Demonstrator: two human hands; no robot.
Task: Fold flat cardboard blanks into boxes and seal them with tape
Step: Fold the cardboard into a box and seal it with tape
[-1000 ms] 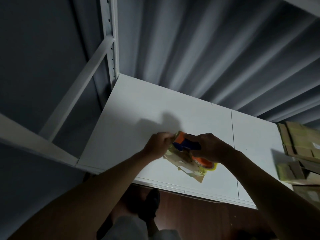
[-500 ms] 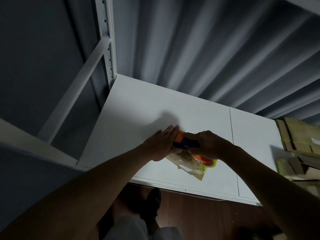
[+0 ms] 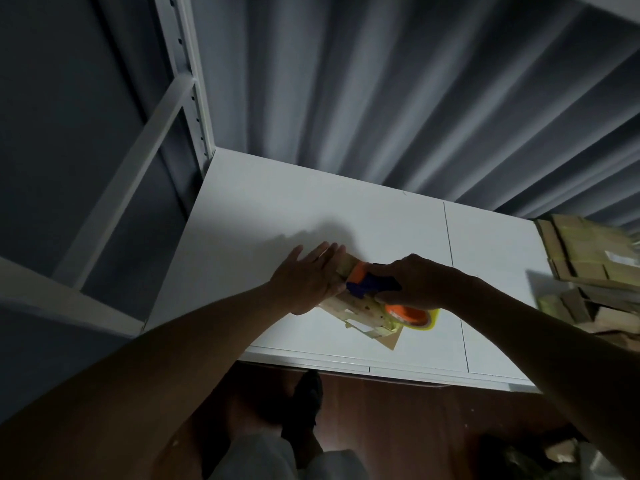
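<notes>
A small cardboard box (image 3: 363, 315) lies on the white shelf board (image 3: 263, 216), near its front edge. My left hand (image 3: 308, 275) lies flat against the box's left side with the fingers stretched out straight. My right hand (image 3: 412, 284) grips the blue handle of an orange tape dispenser (image 3: 372, 284), which sits on top of the box. The dispenser's roll of yellowish tape (image 3: 415, 315) shows just below my right hand. Much of the box is hidden under both hands.
A pile of cardboard blanks and folded boxes (image 3: 588, 258) sits at the right end of the shelf. A white metal upright (image 3: 183, 77) and a brace stand at the back left. Grey curtain hangs behind. My legs and a dark floor show below the shelf edge.
My left hand went from curled round the box's end to flat with straight fingers against it. The dispenser stayed on the box in my right hand, shifting slightly right.
</notes>
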